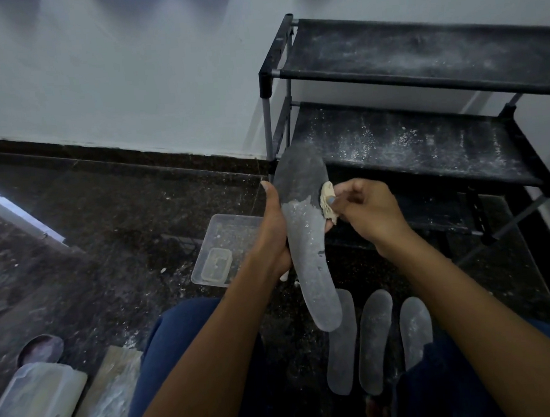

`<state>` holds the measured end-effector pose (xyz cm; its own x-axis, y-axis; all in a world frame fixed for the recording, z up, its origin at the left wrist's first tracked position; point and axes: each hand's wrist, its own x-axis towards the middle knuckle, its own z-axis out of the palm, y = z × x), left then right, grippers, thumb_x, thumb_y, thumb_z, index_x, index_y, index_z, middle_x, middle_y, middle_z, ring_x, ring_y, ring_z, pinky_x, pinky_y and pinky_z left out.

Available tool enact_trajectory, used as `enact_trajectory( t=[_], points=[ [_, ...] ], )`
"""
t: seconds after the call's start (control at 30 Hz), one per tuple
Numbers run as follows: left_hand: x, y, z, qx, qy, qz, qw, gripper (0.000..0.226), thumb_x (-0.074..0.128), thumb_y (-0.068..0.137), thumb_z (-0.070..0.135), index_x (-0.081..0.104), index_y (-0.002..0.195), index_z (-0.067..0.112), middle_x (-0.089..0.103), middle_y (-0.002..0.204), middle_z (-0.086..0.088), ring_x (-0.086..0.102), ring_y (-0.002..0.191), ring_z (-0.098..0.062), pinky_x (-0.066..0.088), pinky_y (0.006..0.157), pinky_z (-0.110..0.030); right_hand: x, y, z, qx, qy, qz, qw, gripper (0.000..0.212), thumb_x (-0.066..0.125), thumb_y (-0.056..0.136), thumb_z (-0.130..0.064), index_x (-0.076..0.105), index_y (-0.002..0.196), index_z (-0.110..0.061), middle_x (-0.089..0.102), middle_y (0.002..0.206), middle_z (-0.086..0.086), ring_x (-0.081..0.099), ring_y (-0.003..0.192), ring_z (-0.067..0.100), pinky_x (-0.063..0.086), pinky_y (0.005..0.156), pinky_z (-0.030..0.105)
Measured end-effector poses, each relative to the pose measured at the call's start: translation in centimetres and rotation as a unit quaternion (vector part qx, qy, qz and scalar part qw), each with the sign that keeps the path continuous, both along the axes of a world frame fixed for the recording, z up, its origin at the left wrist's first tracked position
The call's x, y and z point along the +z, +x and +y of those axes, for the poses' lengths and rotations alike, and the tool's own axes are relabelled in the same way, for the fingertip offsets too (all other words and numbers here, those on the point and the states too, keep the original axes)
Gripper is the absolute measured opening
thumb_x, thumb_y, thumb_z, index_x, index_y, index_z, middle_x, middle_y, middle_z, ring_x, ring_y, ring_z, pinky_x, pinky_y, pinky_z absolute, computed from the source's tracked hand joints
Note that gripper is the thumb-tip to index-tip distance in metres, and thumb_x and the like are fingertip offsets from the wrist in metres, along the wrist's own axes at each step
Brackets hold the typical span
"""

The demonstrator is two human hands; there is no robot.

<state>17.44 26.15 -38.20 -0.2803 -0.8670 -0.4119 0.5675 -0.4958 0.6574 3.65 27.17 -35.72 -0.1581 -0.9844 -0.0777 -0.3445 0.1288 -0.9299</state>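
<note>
Grey insole (pixel 304 238), thin and speckled with white powder, is held out in front of the person. Its toe end points up toward the shoe rack (pixel 408 142) and its heel end hangs down above the knees.

Left hand (pixel 273 231) is clamped round the insole at mid-length. The thumb lies along the left edge, the fingers wrap behind, and their tips show at the right edge. Right hand (pixel 367 209) pinches a pale cream wad (pixel 328 202) between thumb and fingers. Whether the wad is dough or sponge cannot be told. It is pressed to the insole's right edge, just above the left fingertips.

Handling, as judged:
- **Insole:** It looks light, flat and bendy. Gripped at one end only it would likely flop, so the mid-length hold suits it.
- **Surface:** It is matte and dusty, so probably not slippery. It does not look fragile, though a hard fold might crease it.
- **Wad:** It looks soft and crumbly, and a firm pinch may shed bits.

Relative to the grip, the toe half stands above the left hand and the heel half below. The wad meets the edge opposite the thumb.

Three more insoles (pixel 375 340) lie side by side on the dark floor (pixel 123 217) between the legs. A clear plastic tray (pixel 226 222) sits on the floor just left of the left hand.
</note>
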Motion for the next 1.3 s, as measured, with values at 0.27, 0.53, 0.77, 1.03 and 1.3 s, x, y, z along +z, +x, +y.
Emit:
enact_trajectory(
  t=[0.27, 0.53, 0.77, 1.03, 1.3],
  points=[
    [0.1, -0.2, 0.2, -0.011, -0.012, -0.001, 1.000, 0.081, 0.014, 0.086, 0.074, 0.061, 0.113, 0.014, 0.071, 0.105, -0.012, 0.068, 0.096, -0.024, 0.051, 0.091, -0.041, 1.1, 0.9, 1.0, -0.039, -0.245, 0.177, 0.952, 0.013, 0.059, 0.089, -0.010, 0.066, 0.099, -0.012, 0.064, 0.083, -0.008, 0.058, 0.069, 0.000, 0.050, 0.069, 0.013],
    [0.2, 0.1, 0.5, -0.042, -0.020, -0.009, 0.999, 0.076, 0.017, 0.090, 0.069, 0.064, 0.104, 0.012, 0.074, 0.089, -0.009, 0.071, 0.080, -0.018, 0.058, 0.072, -0.027, 0.1, 1.5, 1.0, 0.063, -0.228, 0.269, 0.934, 0.015, 0.067, 0.082, -0.008, 0.072, 0.096, -0.008, 0.070, 0.091, 0.007, 0.063, 0.076, 0.010, 0.042, 0.067, 0.005],
    [0.4, 0.0, 0.7, -0.053, -0.017, 0.020, 0.998, 0.077, 0.019, 0.090, 0.069, 0.064, 0.108, 0.009, 0.072, 0.096, -0.012, 0.070, 0.087, -0.022, 0.058, 0.077, -0.033, 0.6, 1.6, 0.7, 0.032, -0.271, 0.249, 0.929, 0.011, 0.068, 0.083, -0.009, 0.073, 0.093, -0.008, 0.069, 0.085, 0.006, 0.059, 0.069, 0.006, 0.041, 0.066, 0.001],
    [0.5, 0.1, 0.7, -0.056, -0.011, 0.019, 0.998, 0.077, 0.019, 0.091, 0.068, 0.065, 0.108, 0.009, 0.072, 0.099, -0.012, 0.069, 0.089, -0.021, 0.054, 0.083, -0.031, 0.7, 1.9, 0.9, 0.037, -0.276, 0.213, 0.936, 0.010, 0.069, 0.082, -0.011, 0.073, 0.089, -0.005, 0.069, 0.083, 0.005, 0.055, 0.066, -0.002, 0.040, 0.066, -0.002],
    [0.7, 0.2, 0.7, -0.056, -0.002, 0.026, 0.998, 0.075, 0.021, 0.091, 0.067, 0.065, 0.106, 0.008, 0.071, 0.098, -0.013, 0.070, 0.088, -0.023, 0.053, 0.084, -0.033, 0.8, 2.3, 1.3, 0.053, -0.275, 0.178, 0.944, 0.010, 0.069, 0.082, -0.010, 0.074, 0.090, -0.006, 0.069, 0.082, 0.005, 0.061, 0.069, 0.006, 0.048, 0.067, 0.008]
  ],
)
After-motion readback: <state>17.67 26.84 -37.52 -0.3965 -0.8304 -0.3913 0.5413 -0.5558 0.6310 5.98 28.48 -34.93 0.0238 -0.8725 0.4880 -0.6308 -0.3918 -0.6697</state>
